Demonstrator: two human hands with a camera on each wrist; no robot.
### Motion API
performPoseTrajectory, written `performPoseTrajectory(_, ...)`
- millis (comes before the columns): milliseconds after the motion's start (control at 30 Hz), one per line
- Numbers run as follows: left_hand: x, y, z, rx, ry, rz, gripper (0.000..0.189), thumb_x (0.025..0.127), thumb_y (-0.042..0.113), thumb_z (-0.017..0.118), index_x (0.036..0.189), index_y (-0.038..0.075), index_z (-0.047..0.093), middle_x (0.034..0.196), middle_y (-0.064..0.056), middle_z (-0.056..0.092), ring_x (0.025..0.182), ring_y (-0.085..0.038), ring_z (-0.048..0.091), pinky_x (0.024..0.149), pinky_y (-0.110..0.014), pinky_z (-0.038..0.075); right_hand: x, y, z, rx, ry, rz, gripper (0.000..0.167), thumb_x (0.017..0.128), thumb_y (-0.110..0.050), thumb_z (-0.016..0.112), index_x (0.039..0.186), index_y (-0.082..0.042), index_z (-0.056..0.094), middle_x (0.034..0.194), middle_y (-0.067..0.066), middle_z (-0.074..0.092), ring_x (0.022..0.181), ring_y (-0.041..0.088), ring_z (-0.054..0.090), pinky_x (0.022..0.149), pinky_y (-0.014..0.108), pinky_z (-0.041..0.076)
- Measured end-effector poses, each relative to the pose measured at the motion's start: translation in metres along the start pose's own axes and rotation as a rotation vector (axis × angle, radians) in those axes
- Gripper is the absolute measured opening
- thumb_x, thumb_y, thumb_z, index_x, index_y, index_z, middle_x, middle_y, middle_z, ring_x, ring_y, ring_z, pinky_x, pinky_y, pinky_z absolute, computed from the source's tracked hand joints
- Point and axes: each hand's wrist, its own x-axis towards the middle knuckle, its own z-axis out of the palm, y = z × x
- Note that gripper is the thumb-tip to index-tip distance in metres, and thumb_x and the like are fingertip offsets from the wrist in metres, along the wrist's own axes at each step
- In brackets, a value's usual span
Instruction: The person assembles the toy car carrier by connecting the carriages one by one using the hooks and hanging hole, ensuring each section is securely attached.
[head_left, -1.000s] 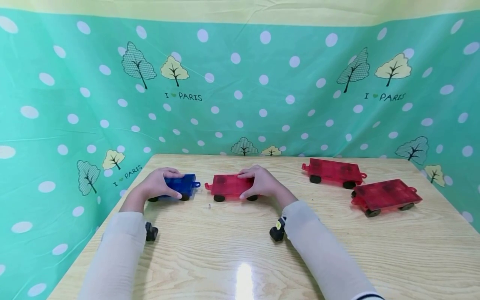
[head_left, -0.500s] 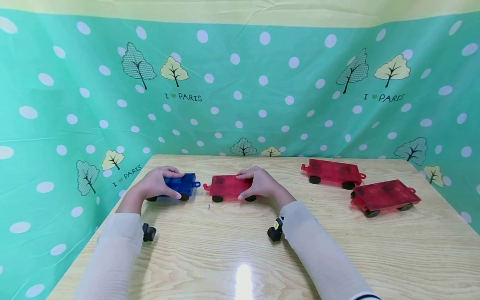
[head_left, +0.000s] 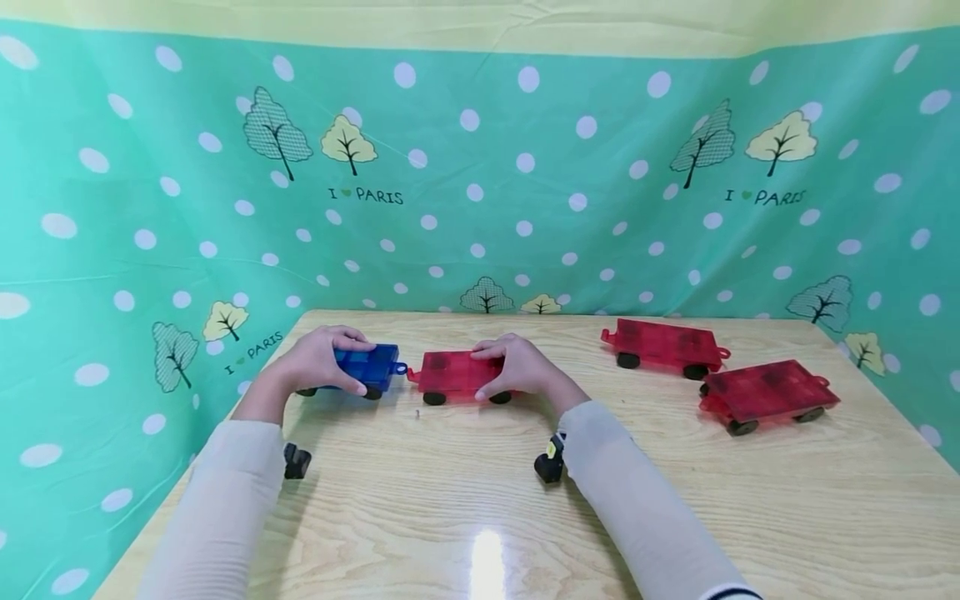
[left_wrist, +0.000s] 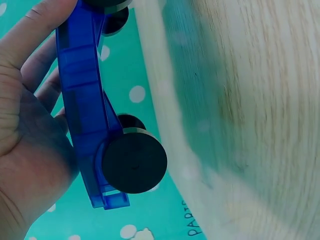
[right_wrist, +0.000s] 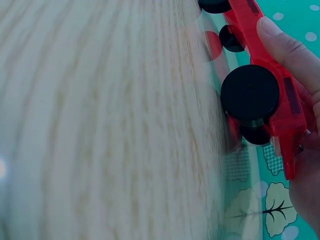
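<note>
My left hand grips a translucent blue toy wagon with black wheels, thumb on the near side and fingers over the far side. The left wrist view shows the wagon's wheels raised off the tabletop. To its right, my right hand holds a translucent red toy wagon by its right part, its wheels at the table. The blue wagon's loop overlaps the tip of the red wagon's hook in the head view. The palms cover the outer ends of both wagons.
Two more red wagons stand at the back right, the nearer one angled close to the other. All are on a wood-grain table. A green dotted curtain hangs behind and at the left. Black wrist cameras hang beneath the sleeves.
The blue wagon has moved slightly right and up in my left hand. The red wagon has slid a little left, so the gap between loop and hook has closed.
</note>
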Motion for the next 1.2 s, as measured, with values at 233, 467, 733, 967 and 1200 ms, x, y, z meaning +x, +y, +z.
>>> performPoseTrajectory(233,0.006,0.004,0.003,0.026,-0.004,0.01,0.077,0.062,0.041,0.092,0.129,0.012,0.066,0.137,-0.014,0.052,0.129,-0.043,0.038,0.099,-0.062,0.039,0.001,-0.001,0.001,0.005,-0.007,0.005,0.068,0.067,-0.034,0.091,0.129,-0.021,0.066,0.143,-0.008,0.051,0.138,0.021,0.033,0.109,0.036,0.036)
performPoseTrajectory(467,0.009,0.003,0.01,-0.013,-0.017,0.005,0.077,0.062,0.039,0.093,0.128,0.01,0.067,0.138,-0.016,0.051,0.129,-0.044,0.038,0.101,-0.062,0.037,0.0,-0.001,0.001,0.0,-0.013,0.019,0.069,0.067,-0.034,0.091,0.13,-0.022,0.065,0.143,-0.01,0.051,0.133,0.018,0.037,0.105,0.033,0.039)
performPoseTrajectory(733,0.008,0.001,0.011,-0.034,-0.013,0.005,0.075,0.062,0.034,0.093,0.127,0.009,0.067,0.138,-0.017,0.051,0.13,-0.045,0.037,0.102,-0.061,0.036,0.0,-0.001,0.001,0.004,-0.02,0.015,0.069,0.068,-0.034,0.091,0.131,-0.023,0.065,0.142,-0.01,0.051,0.129,0.016,0.04,0.102,0.032,0.042)
performPoseTrajectory(967,0.008,0.0,0.014,-0.017,-0.02,0.005,0.074,0.062,0.033,0.094,0.127,0.009,0.067,0.136,-0.016,0.052,0.127,-0.044,0.039,0.101,-0.061,0.037,0.0,-0.001,0.001,-0.002,-0.02,0.008,0.069,0.067,-0.033,0.091,0.131,-0.023,0.065,0.143,-0.009,0.051,0.127,0.016,0.041,0.102,0.031,0.041)
performPoseTrajectory(1200,0.008,-0.007,0.02,-0.039,-0.039,-0.008,0.076,0.062,0.033,0.093,0.128,0.008,0.066,0.138,-0.017,0.051,0.13,-0.046,0.037,0.104,-0.062,0.033,0.0,-0.001,0.001,-0.014,-0.017,0.006,0.069,0.067,-0.033,0.091,0.13,-0.024,0.065,0.139,-0.013,0.053,0.126,0.014,0.042,0.102,0.03,0.041)
